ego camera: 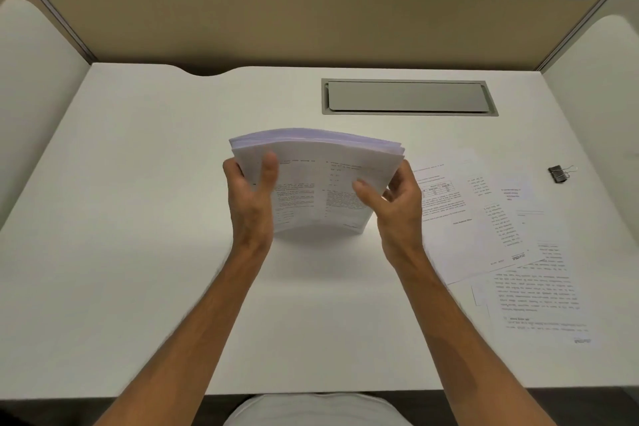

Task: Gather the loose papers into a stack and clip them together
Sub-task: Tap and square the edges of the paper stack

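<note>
I hold the stack (321,180) upright at the centre of the frame, its lower edge on or just above the desk (173,183); I cannot tell whether it touches. My left hand (252,197) grips the stack's left side, thumb pressed on the printed front sheet, the other fingers curled behind it. My right hand (397,204) grips the right side the same way, thumb on the front, fingers wrapped round the back edge. The top of the stack bows and the sheets fan a little.

To the right of my right hand, loose papers (501,235) lie flat on the desk, overlapping one another and skewed. Further right, near the frame's right edge, a black clip (559,174) sits on the desk, apart from the papers. Above the stack, a grey hatch (408,97) is set flush into the desk.
</note>
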`<state>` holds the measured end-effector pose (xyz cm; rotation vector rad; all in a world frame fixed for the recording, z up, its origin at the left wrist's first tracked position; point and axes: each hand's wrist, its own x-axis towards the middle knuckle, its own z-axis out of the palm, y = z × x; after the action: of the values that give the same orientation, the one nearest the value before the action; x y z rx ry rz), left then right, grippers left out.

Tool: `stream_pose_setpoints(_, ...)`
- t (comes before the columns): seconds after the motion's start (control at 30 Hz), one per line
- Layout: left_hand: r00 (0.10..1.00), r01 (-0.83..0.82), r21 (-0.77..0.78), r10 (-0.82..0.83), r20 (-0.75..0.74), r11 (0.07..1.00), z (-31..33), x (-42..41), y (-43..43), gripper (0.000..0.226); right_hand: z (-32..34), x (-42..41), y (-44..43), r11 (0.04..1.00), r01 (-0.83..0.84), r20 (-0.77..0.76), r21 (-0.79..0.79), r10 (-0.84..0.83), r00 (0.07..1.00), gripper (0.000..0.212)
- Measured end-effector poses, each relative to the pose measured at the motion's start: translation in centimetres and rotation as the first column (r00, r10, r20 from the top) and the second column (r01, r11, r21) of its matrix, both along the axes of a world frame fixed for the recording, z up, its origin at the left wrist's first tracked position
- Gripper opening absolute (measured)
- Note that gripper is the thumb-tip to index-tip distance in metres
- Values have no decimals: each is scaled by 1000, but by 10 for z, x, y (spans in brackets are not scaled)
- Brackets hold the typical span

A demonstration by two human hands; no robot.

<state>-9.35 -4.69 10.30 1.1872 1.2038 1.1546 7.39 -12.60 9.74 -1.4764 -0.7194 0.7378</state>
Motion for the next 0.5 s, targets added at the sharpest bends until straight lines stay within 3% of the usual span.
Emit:
stream_pose_setpoints(0.1, 985, 91, -3, -90, -149, 996, -30, -14, -1, 31, -23, 11, -6, 988, -37, 110, -151, 54, 992, 33)
stream_pose_setpoints(0.23, 958, 45, -6, -44, -284, 999, -47, -18, -5, 19, -36, 15, -6, 983, -74, 205, -166, 108, 973, 30)
stream_pose_setpoints(0.5, 951, -31, 88, 56, -303, 996, -49, -14, -14, 22, -39, 24, -6, 990, -78, 240, -121, 105, 965, 27)
